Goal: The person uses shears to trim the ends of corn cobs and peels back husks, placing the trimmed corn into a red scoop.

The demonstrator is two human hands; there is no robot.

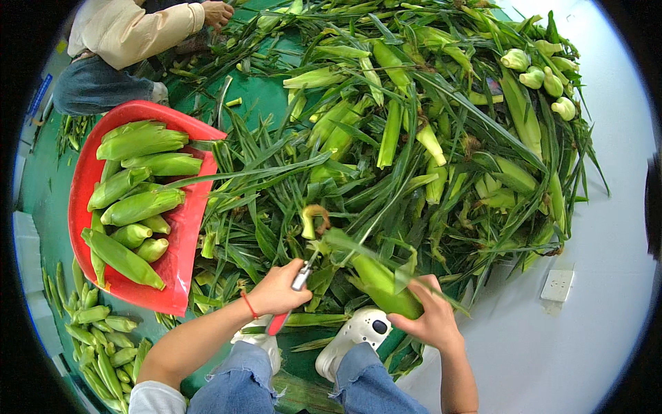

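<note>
My left hand [277,290], a red band at its wrist, is closed around pruning shears with a red handle [278,322]. Their metal blades point up and away, near the stem end of an ear of corn. That ear of corn [385,284], wrapped in green husk, slants just above my shoes. Its near end is in the grip of my right hand [432,319], thumb and fingers on either side. Loose leaf strips beside it look blurred. A curved, brown-tipped stem piece [309,222] lies beyond the blades.
A big heap of corn ears, leaves and stalks [414,138] spreads ahead. At left stands a red scoop [181,265] with several husked-in ears. More ears [114,345] lie below it. A co-worker's sleeve [138,31] is far left; a wall socket [557,285] is at right.
</note>
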